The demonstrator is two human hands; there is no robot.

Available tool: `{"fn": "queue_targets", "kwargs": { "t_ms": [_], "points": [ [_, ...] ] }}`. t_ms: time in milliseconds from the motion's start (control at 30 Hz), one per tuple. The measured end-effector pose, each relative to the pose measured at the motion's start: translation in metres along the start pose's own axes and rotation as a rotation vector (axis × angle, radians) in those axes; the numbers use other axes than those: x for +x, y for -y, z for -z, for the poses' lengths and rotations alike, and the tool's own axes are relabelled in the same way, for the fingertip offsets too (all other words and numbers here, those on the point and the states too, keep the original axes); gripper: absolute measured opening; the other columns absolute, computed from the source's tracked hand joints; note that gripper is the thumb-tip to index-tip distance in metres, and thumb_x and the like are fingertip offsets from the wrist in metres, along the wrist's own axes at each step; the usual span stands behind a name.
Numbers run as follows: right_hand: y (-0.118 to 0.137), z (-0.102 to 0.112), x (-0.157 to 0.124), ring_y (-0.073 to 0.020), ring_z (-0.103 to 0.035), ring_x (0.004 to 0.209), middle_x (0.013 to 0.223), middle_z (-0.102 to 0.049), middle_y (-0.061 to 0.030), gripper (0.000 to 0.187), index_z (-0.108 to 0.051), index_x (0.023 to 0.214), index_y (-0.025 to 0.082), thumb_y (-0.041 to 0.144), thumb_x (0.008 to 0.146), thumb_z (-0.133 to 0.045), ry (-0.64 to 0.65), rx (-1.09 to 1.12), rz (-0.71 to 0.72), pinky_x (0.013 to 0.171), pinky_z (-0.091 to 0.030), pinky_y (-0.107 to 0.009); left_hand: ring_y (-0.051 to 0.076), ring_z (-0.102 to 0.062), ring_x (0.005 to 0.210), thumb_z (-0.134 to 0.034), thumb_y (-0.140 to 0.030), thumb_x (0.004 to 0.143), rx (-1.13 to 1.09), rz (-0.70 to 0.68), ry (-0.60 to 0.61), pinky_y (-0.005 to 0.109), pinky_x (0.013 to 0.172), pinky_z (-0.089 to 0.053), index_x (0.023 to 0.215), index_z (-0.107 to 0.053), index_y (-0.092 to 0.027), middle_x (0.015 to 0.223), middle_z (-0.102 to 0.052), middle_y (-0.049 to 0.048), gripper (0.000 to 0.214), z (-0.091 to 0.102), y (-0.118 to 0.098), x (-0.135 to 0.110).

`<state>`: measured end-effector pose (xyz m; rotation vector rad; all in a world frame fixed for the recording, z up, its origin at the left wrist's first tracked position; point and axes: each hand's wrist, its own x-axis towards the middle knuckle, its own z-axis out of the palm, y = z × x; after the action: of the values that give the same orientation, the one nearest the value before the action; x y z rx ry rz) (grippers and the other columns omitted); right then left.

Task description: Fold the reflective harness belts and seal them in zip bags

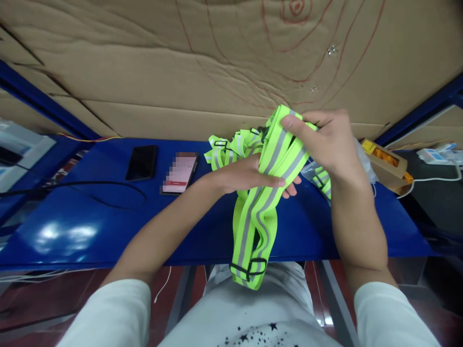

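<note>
A neon-yellow reflective strap [253, 219] with grey stripes hangs in folded lengths between my hands. Its looped lower end, with black buckles, dangles past the front edge of the blue table. My left hand [253, 176] is wrapped round the middle of the folds, thumb across the front. Higher up, my right hand [321, 137] pinches the top folds between thumb and fingers. Behind them, a heap of similar reflective straps [226, 152] with black buckles lies on the table. To the right, a clear plastic bag holds another reflective strap [321, 180].
The blue table [90, 202] carries a black phone [142, 162] and a second phone with a lit screen [180, 173] on the left. A cardboard box [388, 164] with orange contents stands right. Cardboard sheeting [144, 72] rises behind. A black cable [72, 183] crosses the left side.
</note>
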<state>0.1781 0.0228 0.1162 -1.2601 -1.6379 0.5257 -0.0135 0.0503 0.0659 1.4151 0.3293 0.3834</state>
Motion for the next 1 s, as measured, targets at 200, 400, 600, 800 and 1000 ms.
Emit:
{"fn": "queue_targets", "kwargs": {
  "t_ms": [200,400,600,800,1000],
  "points": [
    [-0.006,-0.006,0.003,-0.0147,-0.061,0.063,0.083,-0.07,0.0,0.041,-0.07,0.096,0.025,0.063,0.082,-0.08,0.211,0.301,-0.135,0.054,-0.048,-0.028,0.031,-0.08,0.097,-0.087,-0.04,0.082,0.028,0.0,0.01,0.045,0.088,-0.066,0.117,-0.077,-0.018,0.115,-0.08,0.0159,0.043,0.003,-0.009,-0.008],
    [-0.003,-0.004,0.001,-0.0217,-0.068,0.093,0.097,-0.075,-0.0034,0.042,-0.077,0.102,0.026,0.063,0.099,-0.058,0.365,-0.034,0.057,0.088,-0.057,-0.035,0.031,-0.079,0.1,-0.087,-0.037,0.081,0.029,-0.04,-0.058,0.048,0.092,-0.064,0.109,-0.079,-0.019,0.112,-0.081,0.0111,0.034,0.005,-0.013,-0.009],
    [-0.009,-0.018,0.001,-0.0309,-0.067,0.12,0.128,-0.072,-0.0079,0.056,-0.07,0.13,0.024,0.055,0.084,-0.079,0.396,-0.231,0.274,0.106,-0.052,-0.045,0.023,-0.077,0.084,-0.091,-0.027,0.075,0.121,0.032,-0.163,0.037,0.084,-0.064,0.085,-0.075,-0.014,0.08,-0.078,0.0028,0.023,0.005,-0.016,-0.009],
    [-0.006,-0.01,0.004,-0.0276,-0.072,0.105,0.11,-0.078,-0.0037,0.036,-0.077,0.112,0.025,0.05,0.087,-0.08,0.161,-0.22,0.267,0.096,-0.056,-0.041,0.029,-0.075,0.116,-0.087,-0.028,0.082,-0.246,0.112,0.094,0.046,0.103,-0.059,0.119,-0.073,-0.013,0.126,-0.077,0.0173,0.042,0.007,-0.004,-0.001],
    [-0.01,0.003,0.004,-0.019,-0.07,0.07,0.079,-0.074,-0.0012,0.044,-0.078,0.09,0.023,0.067,0.088,-0.072,0.225,0.107,-0.073,0.059,-0.055,-0.03,0.022,-0.079,0.09,-0.084,-0.029,0.086,0.081,0.071,0.093,0.037,0.089,-0.063,0.11,-0.077,-0.01,0.106,-0.082,0.0152,0.032,0.015,0.005,0.0]
  ]
}}
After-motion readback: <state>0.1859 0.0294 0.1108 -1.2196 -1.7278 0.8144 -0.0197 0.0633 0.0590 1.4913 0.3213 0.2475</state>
